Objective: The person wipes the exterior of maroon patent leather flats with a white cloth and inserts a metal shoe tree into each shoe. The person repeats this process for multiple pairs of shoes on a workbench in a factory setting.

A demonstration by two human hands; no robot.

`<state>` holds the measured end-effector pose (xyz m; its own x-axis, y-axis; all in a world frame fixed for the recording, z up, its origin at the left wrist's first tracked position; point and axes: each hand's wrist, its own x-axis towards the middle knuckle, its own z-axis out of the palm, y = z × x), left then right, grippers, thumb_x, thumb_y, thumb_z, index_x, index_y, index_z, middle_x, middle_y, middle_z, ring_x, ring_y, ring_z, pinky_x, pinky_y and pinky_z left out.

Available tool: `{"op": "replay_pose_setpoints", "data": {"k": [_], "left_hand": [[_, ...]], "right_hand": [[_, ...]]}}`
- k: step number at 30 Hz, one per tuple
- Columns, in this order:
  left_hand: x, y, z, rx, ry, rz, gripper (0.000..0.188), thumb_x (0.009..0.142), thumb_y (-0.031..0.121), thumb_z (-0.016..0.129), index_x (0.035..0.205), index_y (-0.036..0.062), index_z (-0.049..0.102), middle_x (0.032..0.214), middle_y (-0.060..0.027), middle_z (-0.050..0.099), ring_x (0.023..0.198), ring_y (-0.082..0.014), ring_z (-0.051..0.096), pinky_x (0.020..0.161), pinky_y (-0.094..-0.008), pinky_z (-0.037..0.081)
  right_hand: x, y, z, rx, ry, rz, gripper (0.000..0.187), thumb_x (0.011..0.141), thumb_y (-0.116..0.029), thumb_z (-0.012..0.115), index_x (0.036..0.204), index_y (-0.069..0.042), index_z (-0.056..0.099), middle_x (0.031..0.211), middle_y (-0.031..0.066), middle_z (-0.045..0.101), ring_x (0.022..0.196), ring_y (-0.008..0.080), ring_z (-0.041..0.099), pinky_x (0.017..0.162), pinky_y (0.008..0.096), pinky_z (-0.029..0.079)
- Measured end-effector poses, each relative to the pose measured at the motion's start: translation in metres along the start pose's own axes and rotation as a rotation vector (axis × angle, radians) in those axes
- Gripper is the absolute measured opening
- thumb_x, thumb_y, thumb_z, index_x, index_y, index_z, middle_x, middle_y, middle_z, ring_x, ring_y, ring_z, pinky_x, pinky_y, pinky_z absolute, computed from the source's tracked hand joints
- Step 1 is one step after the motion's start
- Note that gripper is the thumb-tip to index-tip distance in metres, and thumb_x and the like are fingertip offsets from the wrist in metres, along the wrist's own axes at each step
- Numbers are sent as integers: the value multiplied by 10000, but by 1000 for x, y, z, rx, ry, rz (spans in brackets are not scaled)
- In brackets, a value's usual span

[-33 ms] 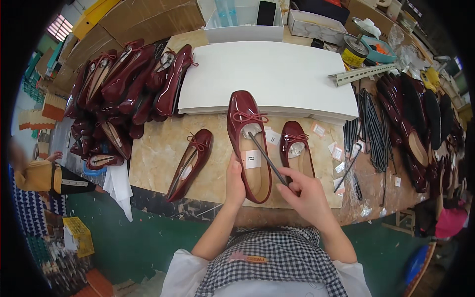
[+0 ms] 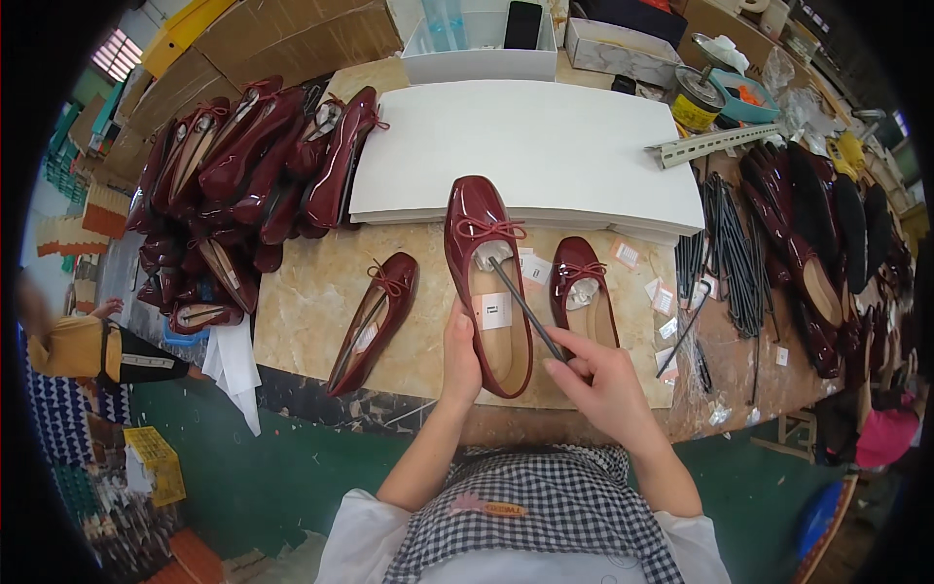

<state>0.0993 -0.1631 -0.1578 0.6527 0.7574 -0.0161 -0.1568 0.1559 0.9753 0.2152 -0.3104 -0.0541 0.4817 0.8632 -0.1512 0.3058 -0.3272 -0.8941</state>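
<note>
A glossy dark-red ballet flat [image 2: 477,202] with a bow is held up over the table, toe pointing away. My left hand [image 2: 461,358] is closed around its left side near the heel. My right hand [image 2: 603,384] pinches the near end of a thin dark rod [image 2: 530,313], whose far end reaches the crumpled paper [image 2: 491,256] in the toe. A white label lies on the insole. On the table to the left rests a matching flat [image 2: 377,326] with a rod inside. Another flat [image 2: 581,277] lies just beyond my right hand, with paper in its toe and no rod visible.
Finished-looking red flats [image 2: 243,165] are heaped at the left. A white stack of sheets or box lids [image 2: 525,146] fills the table's middle back. Many dark rods [image 2: 735,258] lie at the right beside more shoes [image 2: 817,273]. A slotted metal bar [image 2: 715,146] juts over the stack.
The held flat and the rod have shifted very slightly up and away. Both hands keep their grip; otherwise the scene is the same.
</note>
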Motion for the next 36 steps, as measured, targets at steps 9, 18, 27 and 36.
{"op": "replay_pose_setpoints", "data": {"k": [9,18,27,36], "left_hand": [[-19,5,12,29,-32,41,693,993,584,228,1418,50,347,1285,-95,538,1176,-190,520,997,-334,416],[-41,-25,19,-185,124,-354,697,985,603,230,1346,43,433,1219,-103,577,1093,-198,556,953,-335,444],[-3,34,8,918,-58,105,575,834,145,662,1366,27,478,923,-126,677,810,-231,653,748,-343,518],[-5,-10,46,-208,-145,-345,616,871,254,526,1408,-12,380,1183,-178,624,1016,-245,639,850,-354,519]], "right_hand": [[13,-6,23,62,334,-172,299,886,-100,610,1167,-6,644,494,84,457,395,153,425,422,306,334],[18,15,40,-83,132,-194,342,901,-121,598,1226,-17,610,674,148,619,583,210,620,558,335,473],[-30,185,-146,-1108,435,-138,281,735,-25,635,1009,-77,667,1114,66,642,1064,255,566,855,366,468],[-41,112,-135,-388,657,37,256,796,10,653,1038,-54,606,709,49,631,628,142,611,586,276,482]]}}
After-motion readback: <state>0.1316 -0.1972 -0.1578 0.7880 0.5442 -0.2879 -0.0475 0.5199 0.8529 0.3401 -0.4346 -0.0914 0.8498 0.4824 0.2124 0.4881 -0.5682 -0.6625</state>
